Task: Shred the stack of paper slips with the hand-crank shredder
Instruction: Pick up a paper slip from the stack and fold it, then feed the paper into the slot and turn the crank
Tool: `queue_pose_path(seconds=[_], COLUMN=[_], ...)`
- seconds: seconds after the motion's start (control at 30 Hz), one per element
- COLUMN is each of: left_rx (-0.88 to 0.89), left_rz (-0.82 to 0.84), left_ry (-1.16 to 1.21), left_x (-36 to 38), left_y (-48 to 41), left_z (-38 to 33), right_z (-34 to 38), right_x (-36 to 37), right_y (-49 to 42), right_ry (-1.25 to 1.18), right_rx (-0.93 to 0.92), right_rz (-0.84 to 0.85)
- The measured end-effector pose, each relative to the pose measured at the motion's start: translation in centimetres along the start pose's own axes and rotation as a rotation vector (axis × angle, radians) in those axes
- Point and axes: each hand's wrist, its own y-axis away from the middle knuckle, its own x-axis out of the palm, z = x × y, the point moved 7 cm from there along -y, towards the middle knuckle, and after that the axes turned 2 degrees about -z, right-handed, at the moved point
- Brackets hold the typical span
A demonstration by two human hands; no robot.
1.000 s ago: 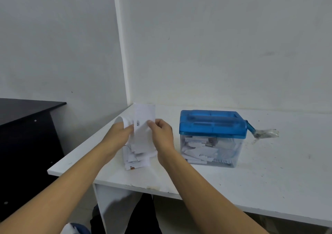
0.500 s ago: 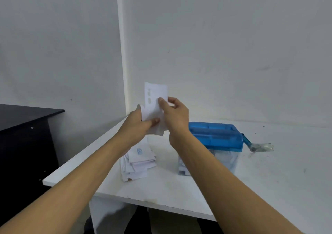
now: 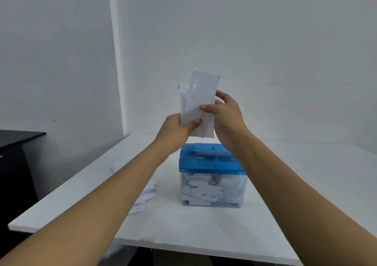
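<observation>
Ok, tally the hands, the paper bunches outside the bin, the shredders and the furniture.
Hands: 2 (left hand, right hand)
Paper bunches: 2 (held slips, stack)
Shredder: 1
Furniture: 2 (white table, black cabinet)
Total: 7

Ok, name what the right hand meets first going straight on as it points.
Likely only the back wall: the right hand, gripping the paper slips, points up and forward, above the shredder. Depth is unclear.

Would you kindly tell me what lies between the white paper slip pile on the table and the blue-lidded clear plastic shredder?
Head view: only bare white tabletop separates the pile from the shredder.
</observation>
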Motion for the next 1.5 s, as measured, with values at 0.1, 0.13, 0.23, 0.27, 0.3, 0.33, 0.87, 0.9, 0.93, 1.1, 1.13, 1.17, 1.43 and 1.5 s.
queue_pose_path(seconds=[0.1,0.13,0.23,0.27,0.3,0.33,0.87,0.9,0.93,1.1,1.13,1.17,1.43,1.5], left_rx=[-0.070,-0.085,-0.115,-0.123,-0.130,-0.134,-0.180,-0.176,-0.172,-0.153,-0.149,-0.145,-0.086,-0.075], left_rz=[0.034,0.037,0.018,0.015,0.017,0.025,0.166,0.170,0.172,0.149,0.157,0.165,0.156,0.145], left_ry=[-0.016,-0.025,-0.030,-0.026,-0.020,-0.016,-0.087,-0.092,-0.093,-0.063,-0.080,-0.100,-0.178,-0.184], left_x=[1.6,1.8,1.9,2.0,2.1,2.2,2.6,2.6,2.5,2.0,2.1,2.3,3.4,3.4], left_y=[0.1,0.1,0.0,0.0,-0.1,-0.1,-0.4,-0.4,-0.4,-0.5,-0.4,-0.3,0.1,0.3], left_z=[1.4,1.8,2.6,2.7,2.9,3.1,4.6,4.7,4.8,4.9,4.8,4.8,4.5,4.7], right_z=[-1.5,-1.9,-3.0,-3.2,-3.4,-3.4,-2.8,-2.9,-3.0,-3.2,-3.4,-3.6,-2.4,-0.7], right_x=[-1.4,-1.8,-2.3,-2.3,-2.3,-2.3,-4.2,-4.2,-4.1,-3.6,-3.5,-3.6,-5.0,-6.2], right_y=[-0.3,-0.4,-0.5,-0.4,-0.4,-0.4,-1.0,-0.9,-0.9,-1.0,-1.0,-0.9,-1.1,-0.3], right_ry=[0.025,0.036,0.090,0.134,0.194,0.261,0.539,0.540,0.535,0.490,0.494,0.497,0.595,0.722], right_rx=[0.037,0.049,0.085,0.097,0.103,0.103,0.078,0.080,0.082,0.066,0.071,0.079,0.046,-0.056], right_rz=[-0.038,-0.050,-0.050,-0.039,-0.022,-0.002,0.042,0.046,0.048,0.038,0.038,0.039,0.033,0.012])
